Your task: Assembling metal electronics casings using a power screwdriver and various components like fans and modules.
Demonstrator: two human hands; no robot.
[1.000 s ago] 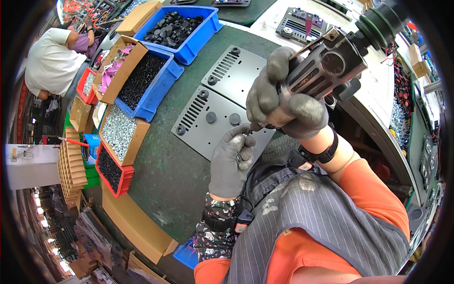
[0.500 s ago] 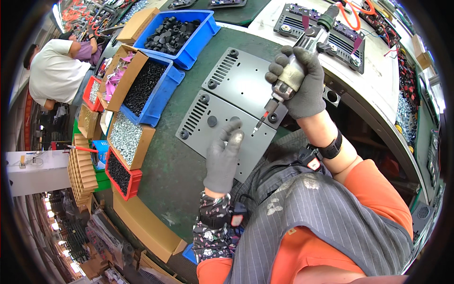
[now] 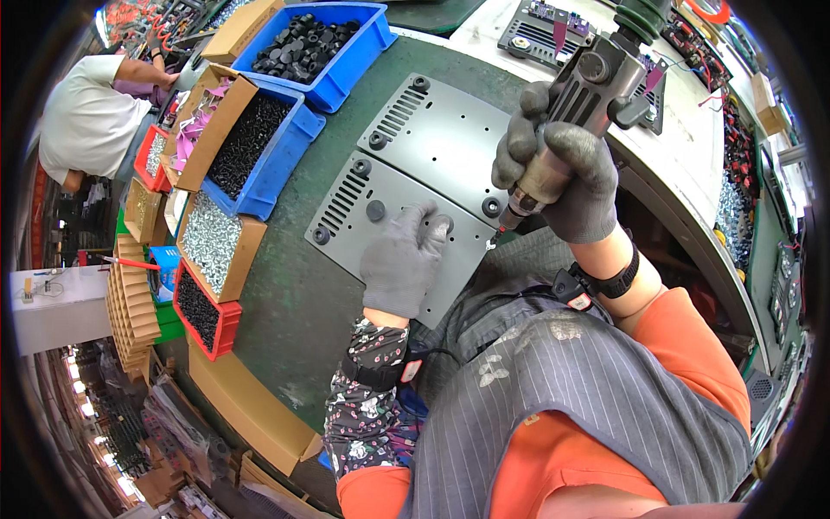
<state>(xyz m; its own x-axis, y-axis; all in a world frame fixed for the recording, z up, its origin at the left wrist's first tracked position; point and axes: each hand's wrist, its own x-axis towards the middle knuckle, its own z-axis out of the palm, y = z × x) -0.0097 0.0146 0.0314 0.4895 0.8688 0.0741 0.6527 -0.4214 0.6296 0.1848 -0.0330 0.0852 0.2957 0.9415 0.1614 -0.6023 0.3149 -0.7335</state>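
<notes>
My gloved right hand (image 3: 575, 177) is wrapped around a pneumatic screwdriver (image 3: 596, 73), its bit pointing down and left near the right edge of the nearer grey metal plate (image 3: 346, 246). My gloved left hand (image 3: 402, 264) rests on that plate, index finger stretched out and thumb a little apart. Just left of its fingertips lies a round black rubber foot (image 3: 375, 210). What is under the fingers is hidden. A second grey plate (image 3: 441, 138), with slots, holes and black feet at its corners, lies against the far side of the first.
Along the left stand a blue bin of black caps (image 3: 378, 39), a blue bin of black screws (image 3: 298, 130), a cardboard box of silver screws (image 3: 246, 251) and a red bin (image 3: 229, 324). Circuit-board assemblies (image 3: 540, 39) lie at the back right. Another person (image 3: 91, 121) works at far left.
The screwdriver in my right hand has shifted right and toward me, over the plate's right side. My left hand has moved slightly up the plate, covering the second rubber foot seen before.
</notes>
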